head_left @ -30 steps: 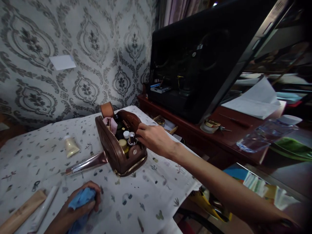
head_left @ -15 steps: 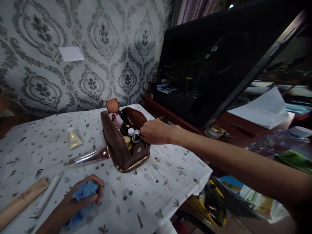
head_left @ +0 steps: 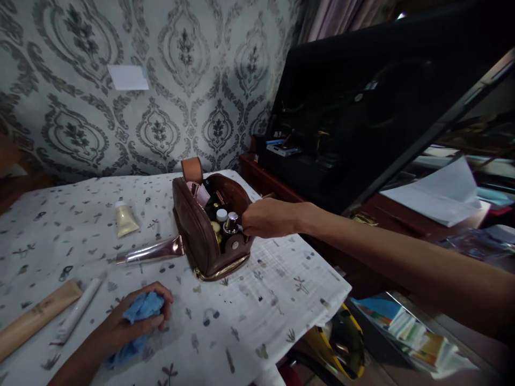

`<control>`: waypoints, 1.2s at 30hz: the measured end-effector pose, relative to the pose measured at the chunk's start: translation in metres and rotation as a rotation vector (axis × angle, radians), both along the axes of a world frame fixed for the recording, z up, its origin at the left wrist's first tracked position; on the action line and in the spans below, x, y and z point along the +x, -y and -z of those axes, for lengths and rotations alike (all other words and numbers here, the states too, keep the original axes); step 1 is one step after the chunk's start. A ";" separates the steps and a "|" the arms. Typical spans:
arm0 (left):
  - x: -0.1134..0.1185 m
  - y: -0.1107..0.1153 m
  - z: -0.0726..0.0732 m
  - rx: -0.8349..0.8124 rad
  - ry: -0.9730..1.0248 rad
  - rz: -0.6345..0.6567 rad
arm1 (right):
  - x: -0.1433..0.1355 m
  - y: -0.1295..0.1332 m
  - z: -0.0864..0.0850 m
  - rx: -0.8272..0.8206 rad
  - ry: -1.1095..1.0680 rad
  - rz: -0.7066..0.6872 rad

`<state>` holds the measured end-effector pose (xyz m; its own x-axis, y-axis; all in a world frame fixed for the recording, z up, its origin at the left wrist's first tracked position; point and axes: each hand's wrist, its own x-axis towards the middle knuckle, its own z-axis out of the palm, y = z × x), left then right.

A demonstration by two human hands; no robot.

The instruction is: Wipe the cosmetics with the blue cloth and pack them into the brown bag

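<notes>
A brown zip pouch (head_left: 197, 236) stands open on the patterned white cloth (head_left: 281, 300), with several small bottles and tubes inside. My right hand (head_left: 267, 217) is closed at the pouch's right rim, beside a silver-capped bottle (head_left: 231, 224); what its fingers grip is hidden. My left hand (head_left: 140, 316) rests low on the cloth with its fingers curled round a crumpled blue cloth (head_left: 144, 307). A shiny pink tube (head_left: 151, 252) lies against the pouch's left side. Farther left is a small cream-yellow tube (head_left: 126, 220).
A beige tube (head_left: 40, 319) and a white tube (head_left: 78, 311) lie at the left front. Behind my right arm, a large black screen (head_left: 341, 118) leans over a dark red desk with papers (head_left: 438, 193). A yellow-and-black object (head_left: 341, 343) is below the cloth's right edge.
The view has shifted slightly, so the pouch and screen appear a little farther right. My right hand stays at the pouch's rim, and my left hand still holds the blue cloth.
</notes>
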<state>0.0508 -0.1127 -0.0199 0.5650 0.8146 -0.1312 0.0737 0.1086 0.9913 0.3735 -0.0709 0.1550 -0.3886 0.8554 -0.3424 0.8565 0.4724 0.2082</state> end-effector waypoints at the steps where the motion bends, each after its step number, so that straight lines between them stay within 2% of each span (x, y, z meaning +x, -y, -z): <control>1: -0.001 -0.001 0.000 -0.010 -0.008 0.034 | 0.000 0.000 -0.001 -0.014 0.016 -0.002; 4: -0.004 -0.005 0.000 -0.028 -0.015 0.127 | 0.000 0.000 -0.002 -0.054 0.050 -0.028; 7: -0.006 -0.007 0.000 -0.019 -0.010 0.167 | 0.001 0.000 -0.002 -0.057 0.085 -0.033; 19: -0.006 -0.006 -0.001 -0.012 -0.005 0.187 | -0.003 0.000 0.005 -0.041 0.156 -0.057; 27: -0.002 -0.005 -0.014 -0.054 -0.011 0.182 | 0.007 0.005 0.010 -0.005 -0.015 -0.075; 31: 0.000 -0.004 -0.015 -0.046 -0.001 0.128 | 0.012 0.009 0.018 0.040 -0.092 -0.064; 36: -0.001 -0.007 -0.010 0.036 -0.073 -0.077 | 0.022 0.012 0.035 0.170 -0.207 -0.124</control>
